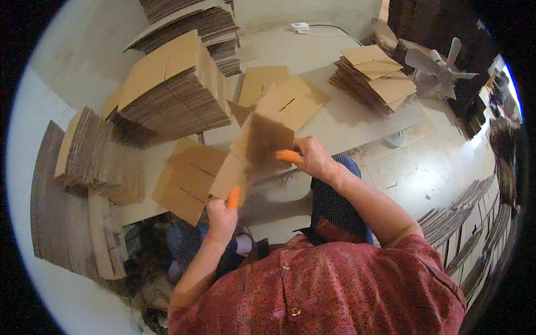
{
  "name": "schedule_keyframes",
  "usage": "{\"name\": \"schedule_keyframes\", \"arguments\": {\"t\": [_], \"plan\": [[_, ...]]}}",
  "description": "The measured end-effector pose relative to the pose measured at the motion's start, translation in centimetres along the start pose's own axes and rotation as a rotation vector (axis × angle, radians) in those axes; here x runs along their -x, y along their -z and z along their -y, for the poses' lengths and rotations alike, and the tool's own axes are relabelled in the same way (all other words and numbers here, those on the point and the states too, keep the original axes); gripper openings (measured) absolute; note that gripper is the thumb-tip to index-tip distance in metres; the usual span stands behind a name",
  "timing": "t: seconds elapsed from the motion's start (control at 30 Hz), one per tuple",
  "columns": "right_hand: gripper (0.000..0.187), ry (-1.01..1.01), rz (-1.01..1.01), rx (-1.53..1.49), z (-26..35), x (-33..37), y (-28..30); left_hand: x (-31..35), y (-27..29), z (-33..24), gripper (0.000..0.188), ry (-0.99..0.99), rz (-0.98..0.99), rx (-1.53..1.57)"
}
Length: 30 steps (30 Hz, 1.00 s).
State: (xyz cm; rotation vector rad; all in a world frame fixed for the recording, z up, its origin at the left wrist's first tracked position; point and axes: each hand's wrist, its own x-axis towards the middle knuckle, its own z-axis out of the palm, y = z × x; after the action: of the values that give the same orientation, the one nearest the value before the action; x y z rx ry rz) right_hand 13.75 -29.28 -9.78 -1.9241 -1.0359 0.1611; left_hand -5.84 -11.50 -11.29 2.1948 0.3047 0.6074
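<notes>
A folded piece of brown cardboard (268, 137) is held between my two hands over the table's near edge, with one panel standing up in shadow. My left hand (221, 216) pinches its lower left end, an orange finger cover on the thumb. My right hand (315, 159) is closed on the right edge of the upright panel, its thumb also covered in orange. Behind lies a cardboard panel with a dark slit (298, 103); whether it is part of the held piece I cannot tell. Left of it rests a flat cardboard sheet with two slits (190, 173).
A tall stack of cardboard (173, 106) stands at the back left, with more stacks (92, 153) beside it. On the table's (279, 50) right is a smaller pile (374, 78), near a fan (441, 70). Cardboard bundles (463, 223) line the floor at right.
</notes>
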Motion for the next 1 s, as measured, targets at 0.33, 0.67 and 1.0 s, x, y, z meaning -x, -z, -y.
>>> {"name": "schedule_keyframes", "arguments": {"t": [0.33,0.67,1.0], "plan": [[0.090,-0.405,-0.354,0.628,-13.5,-7.6,5.2,0.3,-2.2,-0.6,0.014,0.013,-0.168,-0.065],[0.067,-0.551,-0.327,0.290,-15.5,-8.2,7.8,0.5,-2.0,-0.9,0.018,0.084,-0.216,-0.016],[0.022,0.207,-0.975,-0.330,-2.9,-2.0,15.3,-1.5,-2.5,-1.1,0.019,0.253,-0.175,0.104]]}}
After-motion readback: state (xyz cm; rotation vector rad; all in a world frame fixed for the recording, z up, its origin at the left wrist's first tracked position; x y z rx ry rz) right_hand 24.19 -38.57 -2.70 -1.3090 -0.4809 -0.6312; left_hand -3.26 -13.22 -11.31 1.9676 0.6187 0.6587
